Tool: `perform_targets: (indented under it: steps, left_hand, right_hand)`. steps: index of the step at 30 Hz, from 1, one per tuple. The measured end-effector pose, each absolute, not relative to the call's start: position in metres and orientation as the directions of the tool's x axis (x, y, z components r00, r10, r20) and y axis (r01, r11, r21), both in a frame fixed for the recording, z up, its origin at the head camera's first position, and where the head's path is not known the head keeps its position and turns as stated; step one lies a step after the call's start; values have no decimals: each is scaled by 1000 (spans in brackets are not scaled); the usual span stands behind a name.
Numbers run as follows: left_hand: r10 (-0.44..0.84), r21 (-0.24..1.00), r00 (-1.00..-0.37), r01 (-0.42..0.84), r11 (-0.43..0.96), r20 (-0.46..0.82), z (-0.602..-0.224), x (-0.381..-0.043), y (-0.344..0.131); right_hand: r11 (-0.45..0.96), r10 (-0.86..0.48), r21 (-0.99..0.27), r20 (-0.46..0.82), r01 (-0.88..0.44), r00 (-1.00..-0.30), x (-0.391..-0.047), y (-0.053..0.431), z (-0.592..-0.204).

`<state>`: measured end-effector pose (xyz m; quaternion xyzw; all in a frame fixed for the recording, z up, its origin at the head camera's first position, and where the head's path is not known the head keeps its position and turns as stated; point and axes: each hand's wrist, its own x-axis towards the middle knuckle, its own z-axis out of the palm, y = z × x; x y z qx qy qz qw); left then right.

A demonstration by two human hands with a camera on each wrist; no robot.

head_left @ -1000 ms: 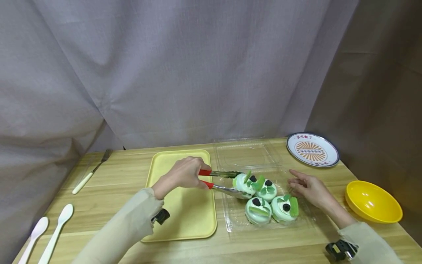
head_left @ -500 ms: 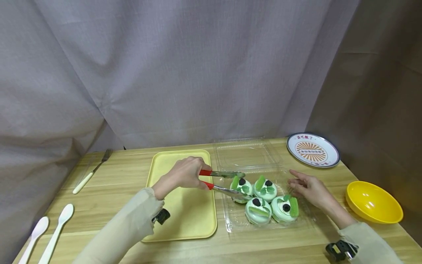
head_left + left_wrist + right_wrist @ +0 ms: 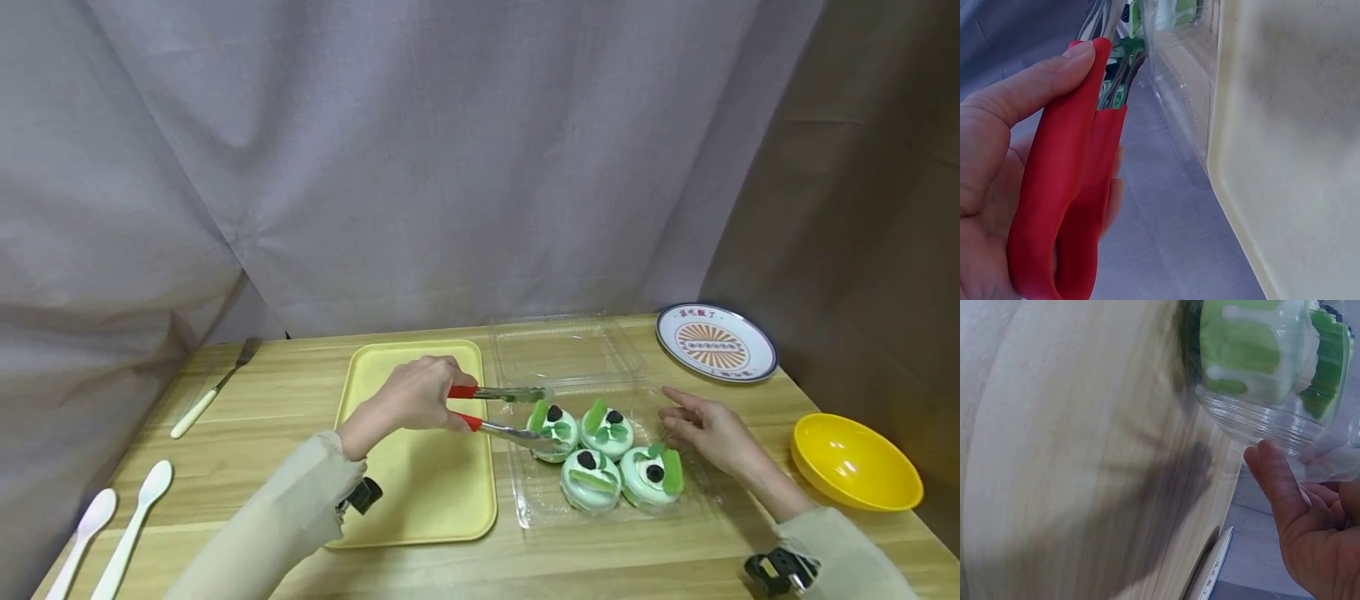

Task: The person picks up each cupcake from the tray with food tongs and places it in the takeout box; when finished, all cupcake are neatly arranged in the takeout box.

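Note:
My left hand [image 3: 420, 396] grips red-handled metal tongs [image 3: 1054, 181]. The tong arms stand apart, one tip just behind and one in front of the back-left green cake [image 3: 558, 432]. That cake sits upright in the clear plastic box [image 3: 540, 504], beside the back-right cake [image 3: 606, 432], the front-left cake [image 3: 591, 482] and the front-right cake [image 3: 647, 483]. Each is topped with cream, a dark berry and green pieces. With loosely bent fingers, my right hand [image 3: 708, 429] is at the box's right side; in the right wrist view its fingertips are right at the ribbed wall [image 3: 1254, 422].
A yellow tray [image 3: 420, 492] lies left of the box, whose hinged lid [image 3: 562, 350] lies back. A patterned plate [image 3: 716, 343] and yellow bowl [image 3: 855, 462] are at right. A fork [image 3: 217, 387] and two white spoons [image 3: 138, 517] lie left. Grey curtains [image 3: 480, 167] surround the table.
The back-left cake, tilted between the tong tips a second ago, now sits upright in the box. The tongs have spread off it and drawn slightly left. The right hand has stayed in place.

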<state>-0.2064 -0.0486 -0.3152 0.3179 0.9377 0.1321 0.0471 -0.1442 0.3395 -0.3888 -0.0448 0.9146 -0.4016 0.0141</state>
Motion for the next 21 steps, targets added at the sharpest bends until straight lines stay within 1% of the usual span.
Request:
perform_targets:
  steps: [10,15,21]
  left_hand:
    - [623,236,-782,610,756,25,-314,-207,-40]
    - [628,202,-778,618,760,17,-308,-207,-38]
    - [639,195,-769,629,753,10,-307,-205,-37]
  right_hand:
    - [673,-82,-738,-2,-55,-997,-144,340,-388]
    - [675,-85,-736,-1,-57,-996,-144,339,-387]
    - [669,-87,-741,0,-58,-996,-143,338,-387]
